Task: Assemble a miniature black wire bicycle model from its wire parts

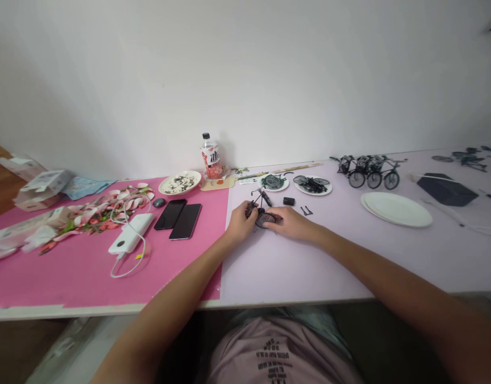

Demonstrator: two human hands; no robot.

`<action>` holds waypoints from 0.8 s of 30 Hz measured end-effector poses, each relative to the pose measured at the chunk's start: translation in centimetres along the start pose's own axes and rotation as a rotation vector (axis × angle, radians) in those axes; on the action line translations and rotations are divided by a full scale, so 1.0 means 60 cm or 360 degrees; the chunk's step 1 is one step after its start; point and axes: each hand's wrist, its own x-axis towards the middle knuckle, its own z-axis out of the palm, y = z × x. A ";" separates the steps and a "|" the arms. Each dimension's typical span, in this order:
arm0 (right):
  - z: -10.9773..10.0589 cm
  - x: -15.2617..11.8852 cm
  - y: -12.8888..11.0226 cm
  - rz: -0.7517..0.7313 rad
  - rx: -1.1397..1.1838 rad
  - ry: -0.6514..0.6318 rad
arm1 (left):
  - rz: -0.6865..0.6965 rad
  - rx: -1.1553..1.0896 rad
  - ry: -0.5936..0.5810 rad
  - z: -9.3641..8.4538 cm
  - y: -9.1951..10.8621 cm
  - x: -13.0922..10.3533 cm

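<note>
Between my hands, just above the pale table, is a small black model bicycle (262, 200) with a spoked wheel (266, 220) toward me. My left hand (242, 220) is closed around the bicycle's left side. The fingers of my right hand (286, 221) pinch the wheel at its right edge. My fingers partly cover the frame, so some of its parts are hidden. Right of the bicycle lie a small black block (289, 201) and a pair of thin black pieces (306, 210).
Behind my hands are plates of dark parts (328, 190) and green wheels (286, 185). Several model bicycles (374, 180) stand to the right, near white plates (401, 209). Phones (185, 222), a power bank (131, 233), flower petals (105, 210) and a bottle (211, 157) are left.
</note>
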 end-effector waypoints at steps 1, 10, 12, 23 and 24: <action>0.000 0.000 0.000 -0.0001 -0.0011 0.0003 | 0.0001 0.0006 0.0000 0.000 0.000 0.000; -0.001 0.000 0.000 -0.0006 -0.0041 0.0004 | -0.0004 0.0006 -0.0003 -0.002 0.003 -0.001; 0.000 0.001 0.001 -0.0013 -0.0048 0.0009 | -0.0005 -0.0001 -0.0006 -0.001 0.003 -0.001; 0.000 0.002 0.003 -0.0040 -0.0098 0.0027 | -0.0020 -0.0024 -0.0018 -0.001 0.002 0.000; 0.000 0.002 0.003 -0.0042 -0.0096 0.0024 | -0.0022 -0.0026 -0.0019 -0.001 0.003 0.000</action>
